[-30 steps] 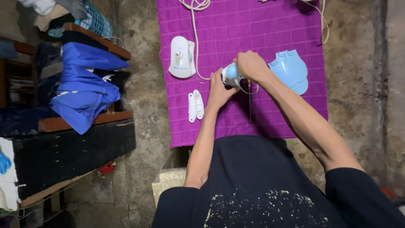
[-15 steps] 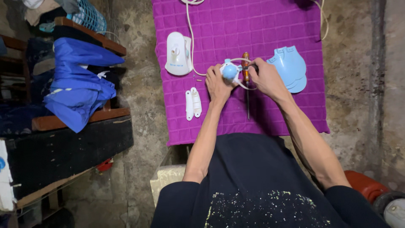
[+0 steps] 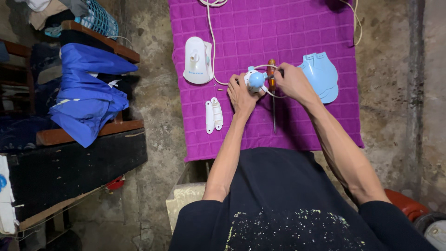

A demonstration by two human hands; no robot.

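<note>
My left hand (image 3: pixel 240 95) grips a small white and light-blue part (image 3: pixel 255 80) above the purple cloth (image 3: pixel 260 32). My right hand (image 3: pixel 292 82) meets it from the right and also holds a screwdriver (image 3: pixel 272 95) with an orange-brown handle, its shaft pointing down toward me. A white cord (image 3: pixel 210 32) runs from the part up the cloth. A white housing piece (image 3: pixel 197 61) lies to the left, a light-blue shell (image 3: pixel 320 76) to the right. Two small white strips (image 3: pixel 213 115) lie beside my left wrist.
A wooden rack (image 3: pixel 88 132) at the left holds folded blue cloth (image 3: pixel 88 93) and a blue basket (image 3: pixel 97 19). The floor is rough concrete (image 3: pixel 158 93). A pale block (image 3: pixel 183 204) sits by my left knee. A red object (image 3: pixel 404 202) lies at the lower right.
My right hand has moved from over the blue part to its right side, with the screwdriver now held upright beside it. The view has shifted slightly downward.
</note>
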